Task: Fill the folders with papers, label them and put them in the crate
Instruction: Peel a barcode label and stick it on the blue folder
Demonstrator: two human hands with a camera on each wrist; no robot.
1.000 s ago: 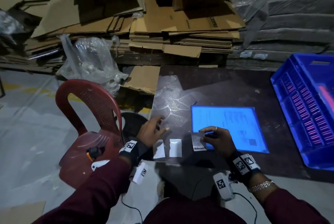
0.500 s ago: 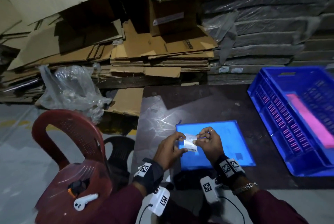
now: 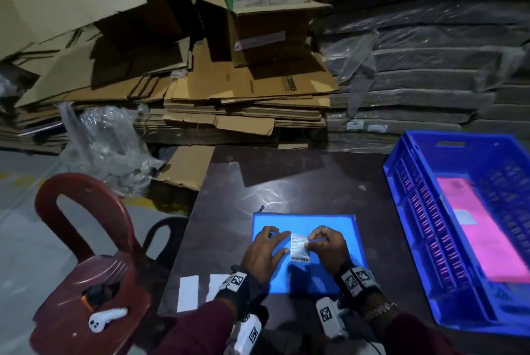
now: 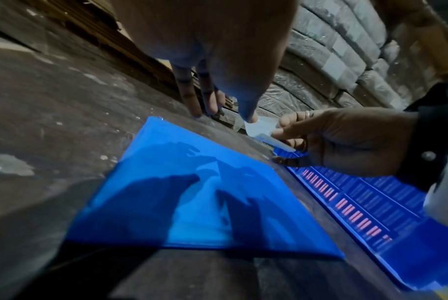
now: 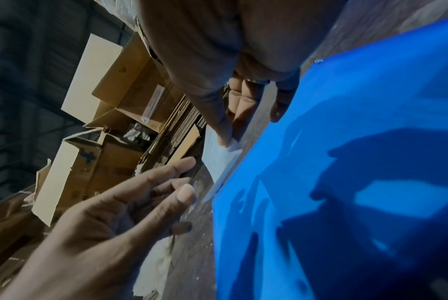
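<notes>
A blue folder [image 3: 307, 277] is laid flat on the dark table [image 3: 286, 182], down near the 6 o'clock edge, and both hands are held just above it. A small white label [image 3: 299, 247] with a barcode at its lower end is held up off the folder between them. Its right edge is pinched by the right hand [image 3: 328, 247], thumb and forefinger clamped on it, other fingers curled in. Its left edge is nipped by the left hand [image 3: 262, 251] between thumb tip and forefinger, while the rest of those fingers are kept straight and a bit spread. A corner of the label looks peeled back in the right wrist view, though that's hard to tell for sure.

At 3 o'clock of the folder a blue crate [image 3: 447, 240] is parked, well apart from it, with a pink folder [image 3: 481, 228] lying inside. At 8 o'clock, two blank white slips [image 3: 187, 293] are left on the table. Off the table at 9 o'clock a red plastic chair [image 3: 86, 254] is seen, with flattened cardboard [image 3: 246, 96] piled up at 12.
</notes>
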